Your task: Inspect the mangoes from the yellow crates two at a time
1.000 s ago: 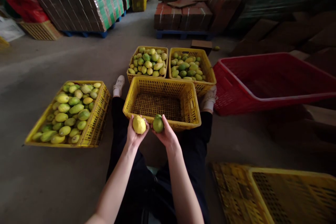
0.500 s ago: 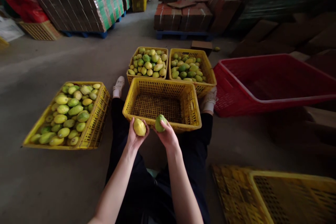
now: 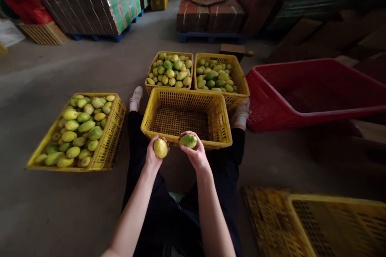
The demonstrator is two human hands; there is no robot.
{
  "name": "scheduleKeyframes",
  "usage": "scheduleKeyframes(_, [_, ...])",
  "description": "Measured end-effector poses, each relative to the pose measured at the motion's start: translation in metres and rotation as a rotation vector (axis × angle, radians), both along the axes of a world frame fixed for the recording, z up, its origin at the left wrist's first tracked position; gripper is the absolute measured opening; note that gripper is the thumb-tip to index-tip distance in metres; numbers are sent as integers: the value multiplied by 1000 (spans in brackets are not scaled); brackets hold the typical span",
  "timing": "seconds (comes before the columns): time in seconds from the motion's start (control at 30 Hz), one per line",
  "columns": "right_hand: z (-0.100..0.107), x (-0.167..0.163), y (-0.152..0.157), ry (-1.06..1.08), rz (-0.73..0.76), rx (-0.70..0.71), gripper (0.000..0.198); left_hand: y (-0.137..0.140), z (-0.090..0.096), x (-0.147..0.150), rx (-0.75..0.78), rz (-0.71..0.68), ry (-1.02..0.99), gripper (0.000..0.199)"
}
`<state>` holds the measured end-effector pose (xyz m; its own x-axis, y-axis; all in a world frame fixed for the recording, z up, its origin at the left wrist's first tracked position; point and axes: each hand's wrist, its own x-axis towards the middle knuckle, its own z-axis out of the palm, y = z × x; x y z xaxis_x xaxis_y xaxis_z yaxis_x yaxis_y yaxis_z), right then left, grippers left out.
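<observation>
On the floor at far left sits a full crate (image 3: 116, 128) of mangoes. Beside it, the left hand (image 3: 153, 156) curls around a yellow mango (image 3: 160, 148); the right hand (image 3: 197, 156) grips a green mango (image 3: 188, 141). Both fruits hover at the near rim of an empty crate (image 3: 223, 128) between the legs. A red crate (image 3: 301, 120) lies at right.

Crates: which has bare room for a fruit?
The yellow crate between the legs has a bare bottom, and the red crate right of it looks bare. The left crate and two far crates are packed.
</observation>
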<state>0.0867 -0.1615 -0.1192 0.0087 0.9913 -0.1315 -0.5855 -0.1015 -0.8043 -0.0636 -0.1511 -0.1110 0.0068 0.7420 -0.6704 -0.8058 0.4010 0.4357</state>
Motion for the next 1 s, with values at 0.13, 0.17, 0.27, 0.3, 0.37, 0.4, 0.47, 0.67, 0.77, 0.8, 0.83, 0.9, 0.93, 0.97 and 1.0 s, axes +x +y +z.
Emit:
scheduleKeyframes(0.13, [5,0,-5,-120,114,71,45,-6,13,7,344,138,514,26])
scheduleKeyframes(0.17, [8,0,-7,-138,133,87,45,-8,17,9,441,175,612,26])
scheduleKeyframes(0.27, [19,-1,-11,-232,138,164,43,-10,25,15,646,186,709,28])
scheduleKeyframes(0.3, [23,-2,-12,-286,125,201,42,-10,27,18,671,175,685,28])
scheduleKeyframes(0.37, [31,-4,-13,-425,92,288,39,-9,26,22,672,164,582,30])
scheduleKeyframes(0.4, [33,-6,-14,-500,84,328,37,-9,25,24,664,166,526,31])
scheduleKeyframes(0.47, [36,-9,-15,-622,89,390,35,-9,21,23,670,174,449,31])
scheduleKeyframes(0.67, [34,-15,-17,-694,108,438,35,-14,16,9,651,155,380,31])
scheduleKeyframes(0.77, [37,-17,-18,-702,112,456,33,-16,19,7,629,160,378,31])
scheduleKeyframes(0.8, [38,-17,-18,-705,111,460,33,-16,20,7,633,157,388,31])
scheduleKeyframes(0.83, [39,-17,-18,-707,109,462,33,-16,20,8,640,153,401,30])
scheduleKeyframes(0.9, [40,-17,-19,-716,101,463,33,-16,21,9,664,149,430,30])
scheduleKeyframes(0.93, [40,-16,-19,-722,98,465,33,-16,22,10,677,147,442,29])
scheduleKeyframes(0.97, [40,-16,-19,-728,95,469,33,-16,22,10,688,144,451,29])
scheduleKeyframes(1.0, [40,-15,-19,-735,94,475,34,-16,22,10,694,143,455,30])
